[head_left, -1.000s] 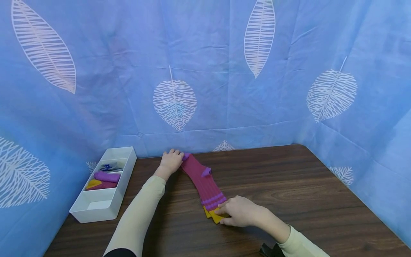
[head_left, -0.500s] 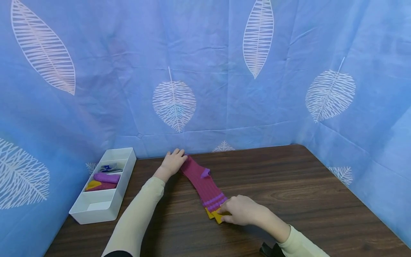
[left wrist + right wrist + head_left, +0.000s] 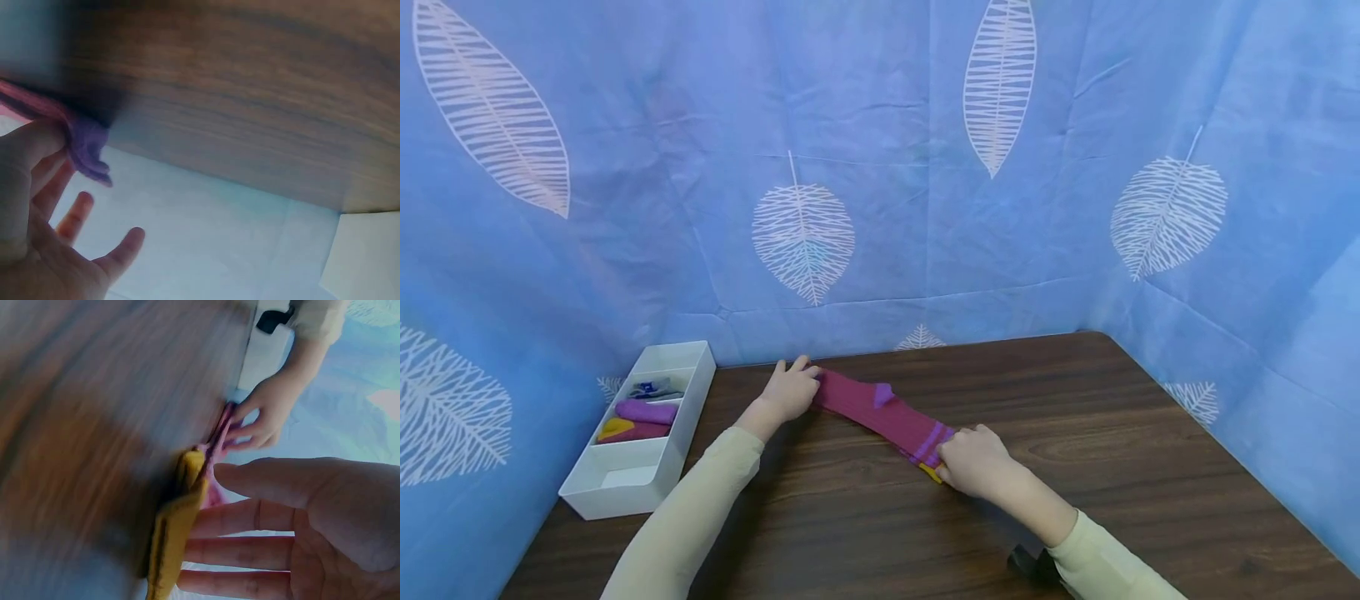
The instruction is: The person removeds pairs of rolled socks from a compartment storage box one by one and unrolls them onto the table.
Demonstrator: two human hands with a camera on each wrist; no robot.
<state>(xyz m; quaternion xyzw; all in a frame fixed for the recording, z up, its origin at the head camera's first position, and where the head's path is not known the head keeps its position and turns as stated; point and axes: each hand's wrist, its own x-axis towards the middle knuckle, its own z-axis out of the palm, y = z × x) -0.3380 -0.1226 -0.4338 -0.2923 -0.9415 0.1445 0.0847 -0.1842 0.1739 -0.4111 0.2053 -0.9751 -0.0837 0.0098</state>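
Tray (image 3: 613, 502): white, sitting at the table's (image 3: 1120, 450) left, purple roll (image 3: 646, 412) inside
Left hand (image 3: 790, 392): here the thumb pinches one end of the sock (image 3: 891, 418), other fingers spread
Sock: running slantwise over the table between both hands, wanting an even draw to lie flat without its layers slipping
Right hand (image 3: 976, 460): well apart from the left, gripping the yellow end, where a light hold should spare it creases
Table: dark wood grain, likely smooth enough for cloth to slide
Curtain (image 3: 880, 217): blue, leaf-printed, hanging behind
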